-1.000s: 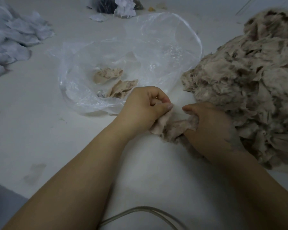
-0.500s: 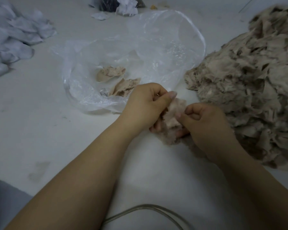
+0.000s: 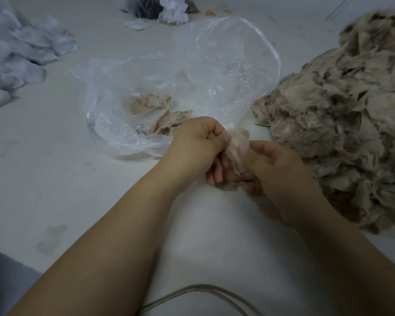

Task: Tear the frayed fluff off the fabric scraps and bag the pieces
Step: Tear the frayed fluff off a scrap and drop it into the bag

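Observation:
A small beige fabric scrap [image 3: 236,145] with fuzzy frayed edges is held between both hands at the centre of the white table. My left hand [image 3: 196,149] pinches its left edge with curled fingers. My right hand [image 3: 274,165] grips its right side, thumb on top. Just behind the hands lies an open clear plastic bag [image 3: 214,71] with a few beige pieces [image 3: 151,103] inside. A big heap of beige frayed scraps [image 3: 342,124] fills the right side, close to my right hand.
A pile of pale grey-white fabric [image 3: 16,55] lies at the far left. Dark and white crumpled scraps [image 3: 164,8] sit at the back edge. A grey cable [image 3: 198,290] loops across the table near me.
Both hands have come closer together and lifted the scrap, turning it upright between them. The camera view shifted slightly.

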`<action>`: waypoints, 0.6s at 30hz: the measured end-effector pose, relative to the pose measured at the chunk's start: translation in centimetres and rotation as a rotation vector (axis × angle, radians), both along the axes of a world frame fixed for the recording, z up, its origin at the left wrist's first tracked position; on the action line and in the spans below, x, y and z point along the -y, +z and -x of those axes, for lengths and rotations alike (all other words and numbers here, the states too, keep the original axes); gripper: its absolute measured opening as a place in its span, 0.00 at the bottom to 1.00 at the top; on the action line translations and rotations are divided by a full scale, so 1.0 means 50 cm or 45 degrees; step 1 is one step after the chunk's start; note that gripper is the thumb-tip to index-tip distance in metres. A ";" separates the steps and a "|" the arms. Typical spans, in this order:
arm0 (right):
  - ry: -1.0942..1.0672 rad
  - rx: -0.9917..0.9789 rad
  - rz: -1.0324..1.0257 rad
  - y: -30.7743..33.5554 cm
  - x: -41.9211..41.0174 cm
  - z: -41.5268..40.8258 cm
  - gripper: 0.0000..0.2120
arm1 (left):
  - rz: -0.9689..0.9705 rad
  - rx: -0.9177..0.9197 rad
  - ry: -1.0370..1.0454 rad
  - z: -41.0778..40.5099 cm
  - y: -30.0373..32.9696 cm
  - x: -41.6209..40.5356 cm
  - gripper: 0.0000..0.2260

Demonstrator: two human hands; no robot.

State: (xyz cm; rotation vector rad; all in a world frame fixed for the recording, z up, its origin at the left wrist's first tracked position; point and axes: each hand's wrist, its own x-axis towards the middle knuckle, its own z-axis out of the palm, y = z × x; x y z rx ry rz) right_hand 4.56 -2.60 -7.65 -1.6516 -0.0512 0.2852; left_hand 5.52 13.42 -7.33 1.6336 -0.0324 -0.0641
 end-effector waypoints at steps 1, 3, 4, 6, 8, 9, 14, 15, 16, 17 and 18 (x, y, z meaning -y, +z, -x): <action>0.056 -0.011 -0.027 -0.001 -0.004 0.003 0.14 | 0.002 0.004 -0.004 0.000 -0.001 0.001 0.10; 0.106 -0.016 -0.065 -0.006 -0.008 0.006 0.07 | -0.015 0.007 -0.006 0.000 -0.001 0.003 0.10; 0.103 -0.016 -0.071 -0.009 -0.008 0.005 0.03 | -0.025 0.009 0.002 0.001 -0.002 0.005 0.10; 0.083 -0.012 -0.041 -0.010 -0.007 0.003 0.01 | -0.038 0.024 0.050 0.002 -0.003 0.006 0.10; 0.039 -0.015 -0.015 -0.011 -0.004 0.001 0.07 | -0.037 0.060 0.122 0.003 -0.002 0.005 0.09; 0.011 -0.020 -0.013 -0.013 -0.002 0.000 0.12 | -0.039 0.088 0.145 0.004 -0.001 0.005 0.09; 0.058 0.045 0.201 -0.019 -0.003 -0.002 0.08 | 0.026 0.199 0.280 0.005 0.002 0.007 0.08; 0.084 0.034 0.243 -0.021 -0.004 0.001 0.06 | 0.086 0.214 0.358 0.004 0.004 0.004 0.07; 0.084 0.029 0.272 -0.024 -0.003 0.001 0.05 | 0.152 0.239 0.441 0.001 0.005 0.000 0.06; 0.060 0.039 0.287 -0.028 -0.002 -0.001 0.05 | 0.219 0.277 0.517 -0.002 0.007 -0.003 0.06; 0.022 0.072 0.297 -0.028 -0.002 -0.002 0.06 | 0.278 0.314 0.572 -0.004 0.008 -0.006 0.05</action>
